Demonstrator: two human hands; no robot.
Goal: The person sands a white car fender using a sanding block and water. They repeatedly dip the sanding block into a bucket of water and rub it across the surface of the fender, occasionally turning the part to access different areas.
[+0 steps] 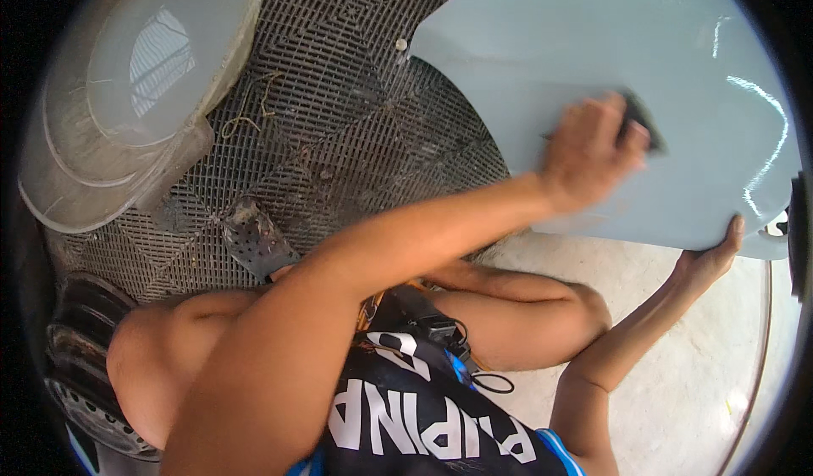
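A large glossy blue-grey panel (525,61), curved like a car body part, spans the upper right. My left hand (593,150) reaches across and presses a dark sheet like sandpaper (639,124) against its face; the fingers are slightly smeared by motion. At the panel's near right edge, my right hand (716,251) grips the rim, its thumb on top and the other fingers mostly hidden below. I sit low with my legs bent beneath my arms.
At the upper left stands a tub (182,141) with cloudy liquid (144,61). Dark ribbed matting (339,129) covers the floor, with a loose string (246,120) on it. A black perforated object (85,340) is at the left. Pale floor (677,374) lies at the right.
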